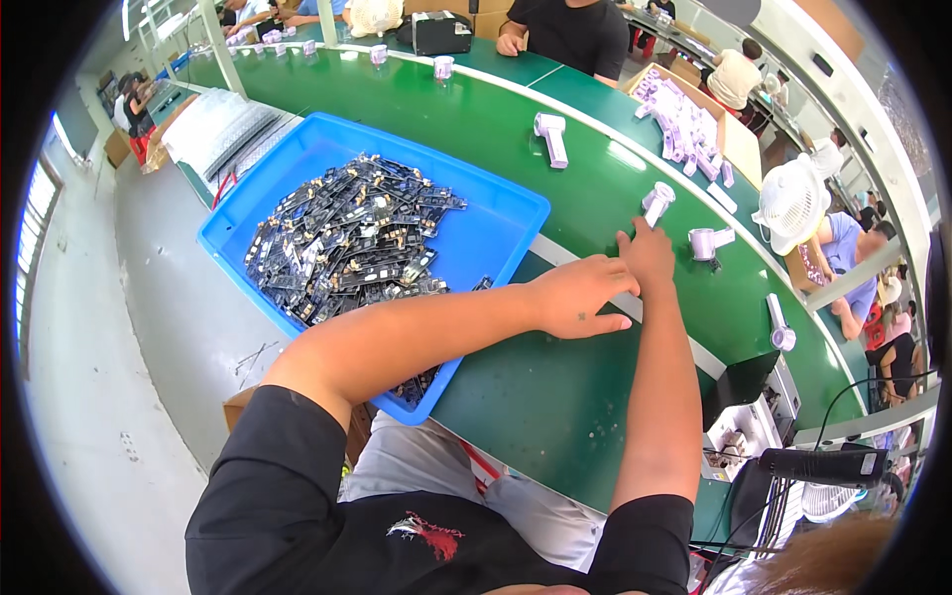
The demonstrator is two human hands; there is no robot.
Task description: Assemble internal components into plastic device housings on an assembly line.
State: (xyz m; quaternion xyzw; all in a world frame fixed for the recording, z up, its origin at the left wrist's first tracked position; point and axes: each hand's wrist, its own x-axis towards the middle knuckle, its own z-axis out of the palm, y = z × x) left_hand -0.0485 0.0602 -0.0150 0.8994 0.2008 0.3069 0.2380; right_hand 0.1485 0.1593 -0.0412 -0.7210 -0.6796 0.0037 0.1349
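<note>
My right hand [650, 260] reaches out over the green conveyor belt, thumb spread from its fingers. Its fingertips meet the near end of a pale purple handheld device [657, 201] with a round head; I see no closed grip around it. My left hand [585, 296] crosses in from the left, thumb stretched out and fingers extended beside my right wrist, partly hidden there. Nothing shows in it. Left of my hands, a blue tray [486, 198] holds a heap of small black circuit-board parts [347, 238]; my left forearm covers part of its near side.
Similar purple devices [551, 139] lie spaced along the belt [595, 188]. Across it, a box of purple parts [682, 117] stands near a person in black [575, 35]. A white fan [791, 203] is at right. An open case [749, 412] and black tool [823, 464] sit nearer.
</note>
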